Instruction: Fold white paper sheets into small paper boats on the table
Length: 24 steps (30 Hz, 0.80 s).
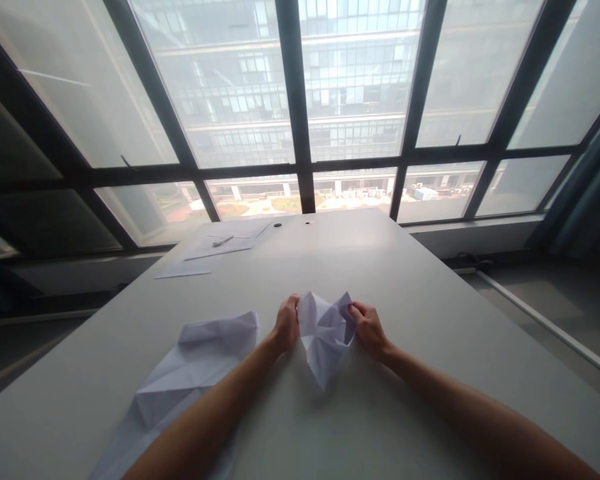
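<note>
Between my two hands is a white folded paper (325,333), creased into a pointed shape with several corners and one tip pointing toward me. My left hand (286,322) grips its left edge, fingers closed. On the other side my right hand (369,328) pinches the right corner between thumb and fingers. Left of my left forearm lies a larger creased sheet of white paper (195,357), partly raised along its folds and partly hidden under the arm.
The white table (350,257) reaches toward a large framed window (300,167). At its far left lie flat paper sheets (190,268) with a small white object (223,241) on top. Two round holes (277,225) sit near the far edge. A dark curtain (575,200) hangs at right.
</note>
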Each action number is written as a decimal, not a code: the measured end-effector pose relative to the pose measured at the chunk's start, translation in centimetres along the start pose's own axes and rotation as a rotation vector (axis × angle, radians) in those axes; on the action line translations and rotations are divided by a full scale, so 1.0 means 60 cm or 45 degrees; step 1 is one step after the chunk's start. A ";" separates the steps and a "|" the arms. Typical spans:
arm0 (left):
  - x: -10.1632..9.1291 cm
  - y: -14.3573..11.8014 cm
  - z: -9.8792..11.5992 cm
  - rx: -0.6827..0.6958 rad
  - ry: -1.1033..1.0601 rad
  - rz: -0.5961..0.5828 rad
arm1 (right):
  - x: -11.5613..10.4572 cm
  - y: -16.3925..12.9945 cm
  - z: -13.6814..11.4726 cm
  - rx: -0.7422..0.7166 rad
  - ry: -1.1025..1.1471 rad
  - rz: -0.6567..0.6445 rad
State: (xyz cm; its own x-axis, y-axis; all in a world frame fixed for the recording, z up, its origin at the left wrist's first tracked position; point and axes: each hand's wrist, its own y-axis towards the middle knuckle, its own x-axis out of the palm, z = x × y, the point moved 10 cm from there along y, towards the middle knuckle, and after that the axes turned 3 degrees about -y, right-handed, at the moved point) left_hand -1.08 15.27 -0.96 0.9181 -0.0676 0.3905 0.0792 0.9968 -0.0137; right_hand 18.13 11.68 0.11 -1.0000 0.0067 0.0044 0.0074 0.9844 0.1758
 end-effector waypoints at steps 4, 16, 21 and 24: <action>0.030 -0.014 -0.007 -0.058 0.016 -0.170 | -0.005 0.001 -0.006 -0.031 -0.117 0.051; 0.064 -0.030 -0.024 -0.167 -0.017 -0.402 | -0.028 -0.023 -0.093 -0.657 -0.872 0.359; 0.069 -0.035 -0.016 -0.150 -0.041 -0.418 | 0.001 -0.030 -0.105 -0.714 -1.156 0.194; 0.076 -0.042 -0.009 -0.122 -0.062 -0.457 | 0.001 -0.027 -0.101 -0.662 -1.090 0.174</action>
State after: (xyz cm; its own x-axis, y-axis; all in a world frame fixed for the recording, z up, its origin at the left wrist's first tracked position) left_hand 3.12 12.39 0.39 0.8058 -0.4078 0.4295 0.4310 0.9011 0.0469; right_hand 18.08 9.00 5.78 -0.6552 0.4386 -0.6151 -0.0815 0.7684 0.6347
